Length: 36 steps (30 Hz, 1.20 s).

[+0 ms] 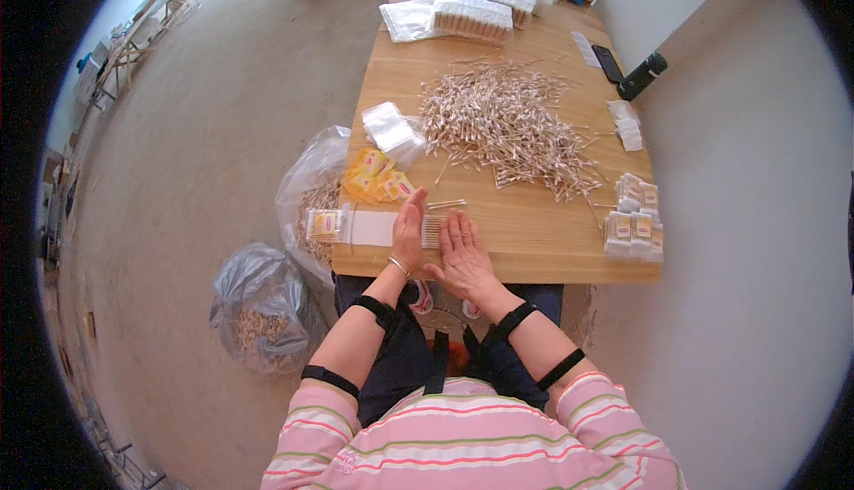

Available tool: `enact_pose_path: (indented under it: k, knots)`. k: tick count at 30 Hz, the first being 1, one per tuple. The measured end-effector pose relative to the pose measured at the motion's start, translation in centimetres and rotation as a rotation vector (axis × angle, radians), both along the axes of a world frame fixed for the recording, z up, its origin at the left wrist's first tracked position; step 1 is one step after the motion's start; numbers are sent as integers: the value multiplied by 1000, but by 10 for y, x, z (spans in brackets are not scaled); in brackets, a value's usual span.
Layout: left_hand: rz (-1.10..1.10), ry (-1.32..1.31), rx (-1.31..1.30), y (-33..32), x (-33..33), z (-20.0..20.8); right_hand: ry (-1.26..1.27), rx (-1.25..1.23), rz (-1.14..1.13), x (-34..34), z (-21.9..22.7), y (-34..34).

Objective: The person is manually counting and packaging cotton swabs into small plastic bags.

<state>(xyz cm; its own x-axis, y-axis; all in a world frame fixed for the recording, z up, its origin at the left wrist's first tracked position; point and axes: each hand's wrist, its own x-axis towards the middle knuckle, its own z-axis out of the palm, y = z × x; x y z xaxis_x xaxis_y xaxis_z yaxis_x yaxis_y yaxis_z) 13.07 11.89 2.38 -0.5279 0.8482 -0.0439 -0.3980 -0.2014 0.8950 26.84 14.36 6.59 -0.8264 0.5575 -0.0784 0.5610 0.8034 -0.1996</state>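
Observation:
A neat row of cotton swabs (431,233) lies side by side near the front edge of the wooden table, between my hands. My left hand (408,232) stands on its edge at the row's left end, fingers stretched out. At the right end, my right hand (464,254) lies palm down with its fingers straight, touching or partly covering the swabs. A white strip (372,228) runs left from my left hand to a small clear pack of swabs with a yellow label (323,225). A few loose swabs (447,204) lie just beyond my fingertips.
Behind my hands spreads a large heap of swabs (503,121). Yellow cards (375,177) and clear bags (388,125) lie at left, filled packs (633,223) at right. Bagged packs (471,17) sit at the far end; a black bottle (642,76) stands by the wall. A grey bag (267,294) rests on the floor.

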Motion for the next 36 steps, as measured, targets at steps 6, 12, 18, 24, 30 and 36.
enact_pose_path:
  k: [6, 12, 18, 24, 30, 36]
  knots:
    - [-25, 83, 25, -3, -5, -15, 281, -41, -40, -2, -11, 10]
    - [78, 104, -16, -6, -4, -13, 322, -98, -74, -16, 3, 39]
    - [79, 59, 40, 0, 1, -14, 682, -169, -316, -7, -27, 60]
    - [82, 41, -4, -5, -2, -13, 968, -524, -467, -10, -26, 25]
    - [43, 203, -35, 0, 1, -5, 1010, -579, -355, -30, -32, 23]
    - [69, 155, -3, -2, -2, -17, 623, -271, -213, -8, -29, 18]
